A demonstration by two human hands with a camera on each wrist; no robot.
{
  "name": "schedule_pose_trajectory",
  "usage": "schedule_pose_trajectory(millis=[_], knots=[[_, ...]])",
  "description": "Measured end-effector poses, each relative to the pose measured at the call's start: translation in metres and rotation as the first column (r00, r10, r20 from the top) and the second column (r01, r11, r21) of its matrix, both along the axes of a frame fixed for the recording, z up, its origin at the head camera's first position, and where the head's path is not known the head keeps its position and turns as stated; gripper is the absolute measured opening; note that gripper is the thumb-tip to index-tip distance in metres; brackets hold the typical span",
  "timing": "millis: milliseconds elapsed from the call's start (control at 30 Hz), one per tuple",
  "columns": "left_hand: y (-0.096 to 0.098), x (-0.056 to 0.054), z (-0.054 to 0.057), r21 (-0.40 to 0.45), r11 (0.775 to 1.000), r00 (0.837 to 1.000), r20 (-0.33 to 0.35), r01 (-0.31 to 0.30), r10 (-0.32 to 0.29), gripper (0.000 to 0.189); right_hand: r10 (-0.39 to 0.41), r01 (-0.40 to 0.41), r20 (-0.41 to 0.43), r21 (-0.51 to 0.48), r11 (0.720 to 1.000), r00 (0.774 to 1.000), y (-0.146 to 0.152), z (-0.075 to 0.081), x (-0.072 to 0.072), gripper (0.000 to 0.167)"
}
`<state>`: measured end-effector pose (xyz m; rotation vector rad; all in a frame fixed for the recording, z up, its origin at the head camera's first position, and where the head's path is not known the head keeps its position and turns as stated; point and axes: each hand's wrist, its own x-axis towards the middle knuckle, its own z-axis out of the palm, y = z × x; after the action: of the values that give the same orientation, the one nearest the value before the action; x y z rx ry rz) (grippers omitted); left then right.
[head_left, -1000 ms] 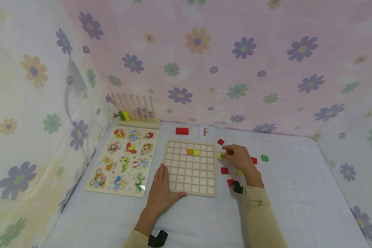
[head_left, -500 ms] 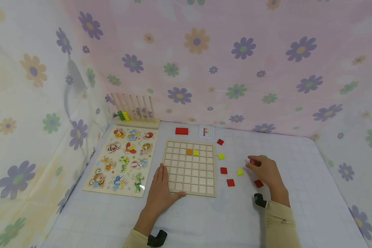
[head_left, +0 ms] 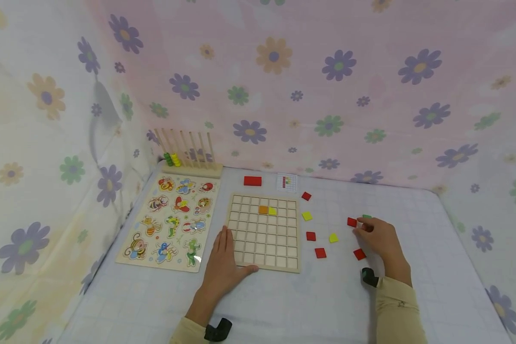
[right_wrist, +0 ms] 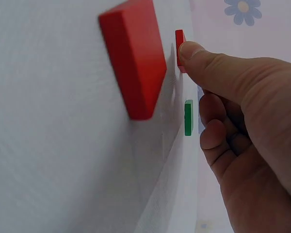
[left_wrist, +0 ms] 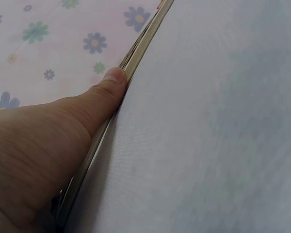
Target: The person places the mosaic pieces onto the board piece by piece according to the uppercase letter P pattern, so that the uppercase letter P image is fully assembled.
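My left hand (head_left: 223,263) steadies the wooden grid board (head_left: 299,239), fingers straight along its left edge and thumb on its near edge. In the left wrist view the thumb (left_wrist: 104,94) presses that rim. An orange tile (head_left: 263,209) and a yellow tile (head_left: 272,211) sit side by side in the grid. Over the loose tiles at right, my right hand (head_left: 379,237) has thumb and fingers loosely bent beside a red tile (head_left: 351,222). A green tile (head_left: 367,217) is partly hidden behind it. Another red tile (right_wrist: 136,63) looms close in the right wrist view.
More red and yellow tiles, such as a yellow one (head_left: 333,237), lie right of the board. Behind it are a red block (head_left: 252,181) and a pattern card (head_left: 286,182). An insect puzzle board (head_left: 161,224) and a peg rack (head_left: 193,170) stand at left.
My right hand has moved rightward from the yellow tile beside the board, past the red tile, which is now uncovered where it lay before. My left hand has stayed put.
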<state>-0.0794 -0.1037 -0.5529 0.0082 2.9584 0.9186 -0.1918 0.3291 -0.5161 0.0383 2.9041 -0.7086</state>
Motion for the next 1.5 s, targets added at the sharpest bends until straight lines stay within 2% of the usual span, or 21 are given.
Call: schedule_pose_trajectory(millis=[300,767,1000,1500], knots=[[0.0,0.001,0.001,0.004,1.0,1.0,-0.007,-0.004,0.004,0.133,0.029,-0.029,0.007,0.015,0.999,1.0,0.001,0.001,-0.007,0.042],[0.0,0.0,0.002,0.002,1.0,1.0,0.001,-0.004,0.004,0.133,0.024,-0.026,0.086,0.024,0.999,0.996,-0.001,0.003,-0.012,0.039],[0.001,0.0,0.005,0.01,1.0,1.0,-0.01,-0.002,0.003,0.131,0.053,-0.058,0.125,0.033,0.998,0.991,-0.005,0.005,-0.015,0.04],[0.001,0.0,0.004,0.006,1.0,1.0,-0.007,0.003,-0.003,0.13,0.053,-0.054,0.123,0.005,0.999,0.991,-0.008,-0.002,-0.018,0.044]])
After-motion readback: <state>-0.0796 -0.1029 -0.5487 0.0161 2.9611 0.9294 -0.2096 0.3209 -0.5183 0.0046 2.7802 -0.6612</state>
